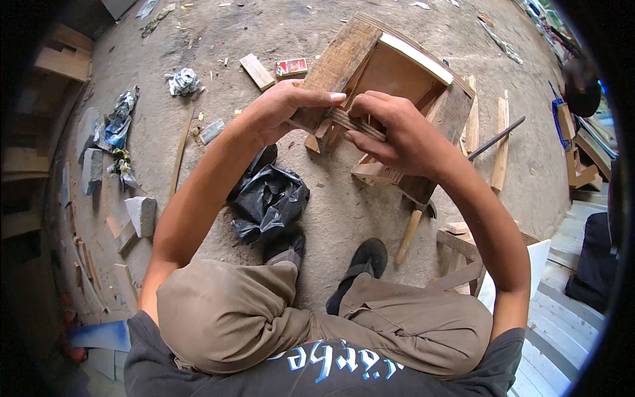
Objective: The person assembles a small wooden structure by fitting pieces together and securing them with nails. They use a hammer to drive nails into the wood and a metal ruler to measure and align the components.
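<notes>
In front of me stands a rough wooden frame, like an open box, with weathered side boards and a white strip along its far edge. My left hand grips the near end of its left board, thumb pressed on top. My right hand pinches a short wooden strip against that same corner, its fingers curled over part of it. Whether the strip is fixed to the board is hidden. A hammer with a wooden handle lies below the frame's right board, its head partly covered.
A crumpled black plastic bag lies by my left foot. Beyond my left hand are a red box and a wood offcut. Wood strips lie right of the frame. Grey blocks and scraps litter the left; a wooden stand is near right.
</notes>
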Action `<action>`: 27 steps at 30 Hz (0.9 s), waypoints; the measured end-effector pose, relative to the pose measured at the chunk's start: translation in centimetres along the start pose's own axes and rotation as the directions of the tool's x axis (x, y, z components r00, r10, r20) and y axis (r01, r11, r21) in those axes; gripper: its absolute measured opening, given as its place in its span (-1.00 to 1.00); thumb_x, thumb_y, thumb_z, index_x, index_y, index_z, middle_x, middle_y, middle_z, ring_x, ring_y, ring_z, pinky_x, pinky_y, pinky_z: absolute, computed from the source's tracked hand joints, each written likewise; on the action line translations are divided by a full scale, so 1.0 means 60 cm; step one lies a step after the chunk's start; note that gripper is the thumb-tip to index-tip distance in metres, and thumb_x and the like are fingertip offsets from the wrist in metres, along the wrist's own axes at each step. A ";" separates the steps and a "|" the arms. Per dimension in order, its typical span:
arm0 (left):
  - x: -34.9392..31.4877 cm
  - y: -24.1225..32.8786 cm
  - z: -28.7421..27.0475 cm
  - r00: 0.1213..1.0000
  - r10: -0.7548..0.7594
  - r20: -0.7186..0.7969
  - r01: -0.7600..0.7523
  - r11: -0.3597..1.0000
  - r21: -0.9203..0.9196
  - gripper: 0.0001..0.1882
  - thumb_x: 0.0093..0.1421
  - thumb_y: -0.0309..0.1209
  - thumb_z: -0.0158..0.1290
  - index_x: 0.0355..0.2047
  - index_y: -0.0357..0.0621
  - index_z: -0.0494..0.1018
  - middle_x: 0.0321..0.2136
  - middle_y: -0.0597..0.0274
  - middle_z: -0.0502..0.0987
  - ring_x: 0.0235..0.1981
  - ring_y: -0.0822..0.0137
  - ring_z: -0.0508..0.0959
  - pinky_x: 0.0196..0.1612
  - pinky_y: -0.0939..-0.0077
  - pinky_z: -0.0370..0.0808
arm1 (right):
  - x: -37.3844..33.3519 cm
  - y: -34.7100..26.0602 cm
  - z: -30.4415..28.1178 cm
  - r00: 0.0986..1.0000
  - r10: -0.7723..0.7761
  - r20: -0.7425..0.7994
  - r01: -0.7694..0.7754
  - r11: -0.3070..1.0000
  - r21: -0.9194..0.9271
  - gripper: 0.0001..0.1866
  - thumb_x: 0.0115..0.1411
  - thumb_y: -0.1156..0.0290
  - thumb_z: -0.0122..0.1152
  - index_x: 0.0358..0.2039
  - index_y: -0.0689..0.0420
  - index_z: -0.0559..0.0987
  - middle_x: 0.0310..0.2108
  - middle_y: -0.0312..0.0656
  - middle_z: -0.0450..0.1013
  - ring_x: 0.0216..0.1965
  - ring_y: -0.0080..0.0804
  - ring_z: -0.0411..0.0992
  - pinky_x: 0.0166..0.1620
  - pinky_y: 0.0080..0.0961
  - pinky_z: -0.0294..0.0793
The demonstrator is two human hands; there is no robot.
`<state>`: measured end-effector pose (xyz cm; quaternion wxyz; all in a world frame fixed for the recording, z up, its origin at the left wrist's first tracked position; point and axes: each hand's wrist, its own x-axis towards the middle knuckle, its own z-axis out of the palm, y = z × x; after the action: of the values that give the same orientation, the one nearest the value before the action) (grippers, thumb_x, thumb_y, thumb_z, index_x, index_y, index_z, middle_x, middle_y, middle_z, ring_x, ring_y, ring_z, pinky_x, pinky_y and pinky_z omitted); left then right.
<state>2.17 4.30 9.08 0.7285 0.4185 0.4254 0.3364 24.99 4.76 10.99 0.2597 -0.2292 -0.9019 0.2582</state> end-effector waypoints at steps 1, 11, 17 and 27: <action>0.001 -0.003 -0.003 1.000 0.006 0.004 -0.006 1.000 -0.005 -0.50 0.13 -0.20 0.27 -0.08 -0.35 0.47 -0.31 0.12 0.61 -0.37 0.40 0.65 -0.30 0.58 0.60 | 0.001 -0.002 -0.001 0.999 0.030 0.018 -0.030 1.000 0.008 -0.76 0.18 0.38 0.32 -0.32 0.25 0.46 -0.42 -0.04 0.42 -0.43 -0.16 0.42 -0.33 -0.30 0.41; 0.010 -0.024 -0.014 1.000 0.007 -0.029 -0.010 0.994 -0.109 -0.55 0.21 -0.13 0.14 -0.09 -0.29 0.51 -0.28 0.15 0.63 -0.33 0.39 0.65 -0.27 0.49 0.60 | -0.001 -0.022 -0.009 0.972 0.234 0.030 -0.236 0.971 0.047 -0.78 0.17 0.42 0.32 -0.31 0.28 0.47 -0.43 0.02 0.45 -0.42 -0.08 0.45 -0.31 -0.33 0.45; 0.008 -0.022 -0.008 1.000 0.023 -0.012 -0.024 0.993 -0.112 -0.57 0.22 -0.14 0.15 -0.09 -0.26 0.52 -0.29 0.19 0.63 -0.36 0.41 0.64 -0.34 0.53 0.57 | -0.003 -0.019 -0.003 0.997 0.070 -0.028 -0.071 0.997 -0.040 -0.79 0.15 0.45 0.31 -0.33 0.27 0.46 -0.46 0.01 0.42 -0.47 -0.09 0.41 -0.36 -0.32 0.42; 0.006 -0.018 -0.015 0.998 0.025 0.053 -0.023 0.999 -0.041 -0.55 0.13 -0.25 0.26 -0.06 -0.28 0.49 -0.29 0.19 0.62 -0.35 0.41 0.64 -0.29 0.54 0.59 | 0.001 -0.016 -0.008 0.992 0.106 0.074 -0.106 0.994 -0.006 -0.72 0.20 0.32 0.27 -0.32 0.29 0.45 -0.42 0.09 0.45 -0.36 0.04 0.47 -0.27 -0.22 0.45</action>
<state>1.67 4.42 7.72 0.7437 0.4177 0.3940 0.3424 24.97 4.21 11.93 0.2117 -0.2672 -0.8978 0.2789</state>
